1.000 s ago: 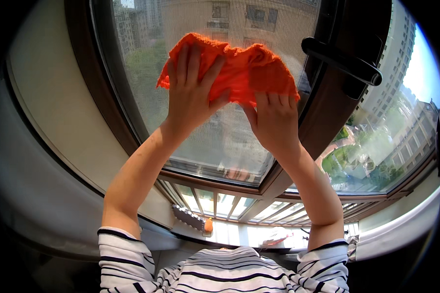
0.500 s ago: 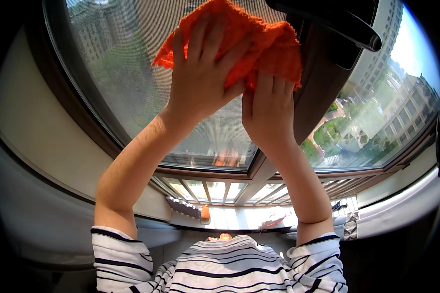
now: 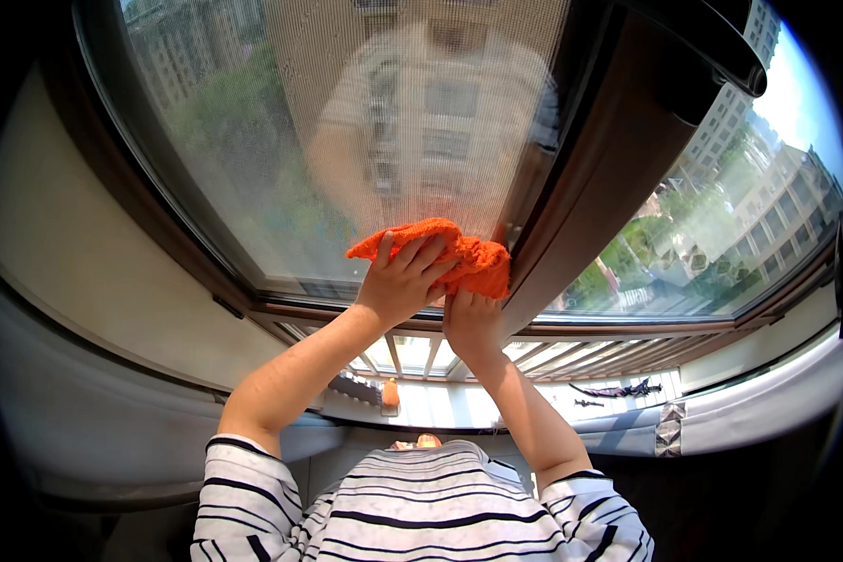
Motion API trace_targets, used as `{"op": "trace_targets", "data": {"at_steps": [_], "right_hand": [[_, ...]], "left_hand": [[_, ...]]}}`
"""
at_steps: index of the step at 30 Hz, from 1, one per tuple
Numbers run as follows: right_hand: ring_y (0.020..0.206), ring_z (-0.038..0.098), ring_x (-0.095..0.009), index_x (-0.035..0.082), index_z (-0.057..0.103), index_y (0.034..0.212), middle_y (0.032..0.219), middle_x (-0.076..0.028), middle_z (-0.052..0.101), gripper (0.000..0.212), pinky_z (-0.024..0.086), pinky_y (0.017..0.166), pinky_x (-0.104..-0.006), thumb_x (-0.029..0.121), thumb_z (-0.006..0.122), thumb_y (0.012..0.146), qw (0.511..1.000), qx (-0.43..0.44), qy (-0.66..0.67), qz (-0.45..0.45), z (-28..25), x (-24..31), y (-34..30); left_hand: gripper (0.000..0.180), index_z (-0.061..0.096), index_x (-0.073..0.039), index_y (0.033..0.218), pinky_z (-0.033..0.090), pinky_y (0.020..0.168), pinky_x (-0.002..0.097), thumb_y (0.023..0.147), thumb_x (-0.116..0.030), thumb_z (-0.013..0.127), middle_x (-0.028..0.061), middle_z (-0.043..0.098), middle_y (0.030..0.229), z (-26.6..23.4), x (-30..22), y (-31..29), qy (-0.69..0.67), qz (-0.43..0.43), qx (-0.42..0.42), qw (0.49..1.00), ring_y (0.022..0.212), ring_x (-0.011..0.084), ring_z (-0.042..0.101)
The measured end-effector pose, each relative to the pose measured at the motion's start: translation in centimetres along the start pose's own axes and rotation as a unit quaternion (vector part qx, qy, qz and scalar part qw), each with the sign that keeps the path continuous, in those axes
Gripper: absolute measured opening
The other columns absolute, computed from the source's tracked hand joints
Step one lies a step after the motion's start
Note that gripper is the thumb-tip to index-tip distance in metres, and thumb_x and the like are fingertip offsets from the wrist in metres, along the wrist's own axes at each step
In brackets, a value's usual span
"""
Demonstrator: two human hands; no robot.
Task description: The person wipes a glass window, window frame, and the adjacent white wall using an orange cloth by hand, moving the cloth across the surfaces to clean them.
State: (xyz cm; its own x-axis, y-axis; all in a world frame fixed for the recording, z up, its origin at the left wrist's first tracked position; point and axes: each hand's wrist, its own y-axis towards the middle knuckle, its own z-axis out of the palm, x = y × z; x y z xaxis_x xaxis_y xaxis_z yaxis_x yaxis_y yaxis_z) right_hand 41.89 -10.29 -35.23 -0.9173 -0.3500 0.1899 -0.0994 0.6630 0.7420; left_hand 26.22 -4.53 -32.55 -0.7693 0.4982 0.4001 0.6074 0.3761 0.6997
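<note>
Head view: the orange cloth lies bunched against the lower right part of the window pane, near its bottom edge. The left hand lies over the cloth, fingers spread apart; the right hand has its fingertips hidden at the cloth's lower edge, so I cannot tell whether they clamp it. Right of the pane's top is a black handle; below the pane, a small orange object.

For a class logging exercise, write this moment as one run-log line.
left hand: spread on orange cloth | right hand: at cloth's lower edge, fingertips hidden | cloth: at lower right of window
</note>
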Motion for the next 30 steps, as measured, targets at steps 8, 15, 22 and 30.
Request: {"op": "trace_targets", "data": {"at_steps": [8,15,22,30], "right_hand": [[0.109,0.054,-0.040,0.000,0.054,0.118,0.116,-0.020,0.056,0.038,0.042,0.094,-0.0500,0.014,0.063,0.085,0.999,0.038,0.036,-0.013,1.2,-0.6,-4.2],[0.120,0.044,-0.042,0.000,0.047,0.129,0.127,-0.023,0.048,0.049,0.035,0.099,-0.0542,0.027,0.061,0.091,0.998,-0.001,0.029,-0.052,-0.1,0.4,-1.2],[0.125,0.040,-0.037,0.000,0.044,0.133,0.131,-0.020,0.046,0.059,0.033,0.102,-0.0486,0.039,0.060,0.091,0.980,-0.039,-0.057,-0.188,-3.7,4.8,10.8],[0.097,0.052,-0.023,0.011,0.054,0.118,0.111,-0.005,0.057,0.045,0.037,0.084,-0.0400,0.044,0.062,0.088,0.953,-0.140,-0.081,-0.256,-5.6,12.7,21.0]], "left_hand": [[0.040,0.061,-0.033,0.119,0.007,0.114,0.0560,0.083,-0.051,0.059,-0.0008,0.046,0.137,1.5,-0.8,-3.1,0.001,0.021,-0.022,1.000,0.134,0.0220,0.031],[0.057,0.043,-0.045,0.138,0.002,0.119,0.0489,0.083,-0.055,0.056,-0.0063,0.038,0.148,-0.6,4.5,-1.0,0.021,0.028,-0.072,0.997,0.142,0.0181,0.024],[0.063,0.060,-0.036,0.124,0.023,0.108,0.0593,0.068,-0.064,0.066,0.0125,0.041,0.142,-6.8,13.9,3.2,0.042,-0.037,-0.154,0.986,0.134,0.0374,0.033],[0.074,0.055,-0.026,0.130,0.029,0.105,0.0606,0.068,-0.063,0.067,0.0161,0.037,0.145,-12.9,24.7,5.4,0.077,-0.052,-0.220,0.971,0.135,0.0403,0.031]]}}
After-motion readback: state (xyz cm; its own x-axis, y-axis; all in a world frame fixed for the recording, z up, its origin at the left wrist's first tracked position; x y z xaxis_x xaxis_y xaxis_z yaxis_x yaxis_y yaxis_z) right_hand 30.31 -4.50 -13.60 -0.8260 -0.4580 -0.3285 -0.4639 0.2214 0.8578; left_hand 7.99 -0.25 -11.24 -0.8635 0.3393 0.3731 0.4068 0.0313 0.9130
